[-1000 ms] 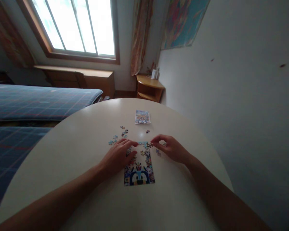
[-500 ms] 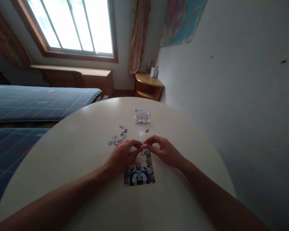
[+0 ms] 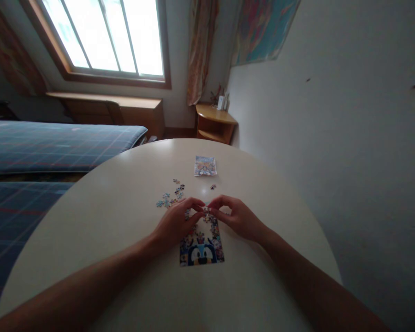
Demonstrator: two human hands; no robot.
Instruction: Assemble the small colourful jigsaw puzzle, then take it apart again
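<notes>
Jigsaw puzzle (image 3: 202, 255) lies well inside the far edge of the round table (image 3: 90, 221), left hand (image 3: 177, 220) and right hand (image 3: 239, 217) pinching, fingertips nearly closed, one small piece (image 3: 206, 210) above its far end.

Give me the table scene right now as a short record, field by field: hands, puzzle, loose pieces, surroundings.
Left hand: fingertips at the small piece; grip unclear
Right hand: pinching a small piece over the puzzle
Puzzle: partly assembled, pale gap mid-way; far end partly hidden by hands
Loose pieces: cluster beyond left hand
Single piece: short of the printed sheet
Surface: pale table
</notes>
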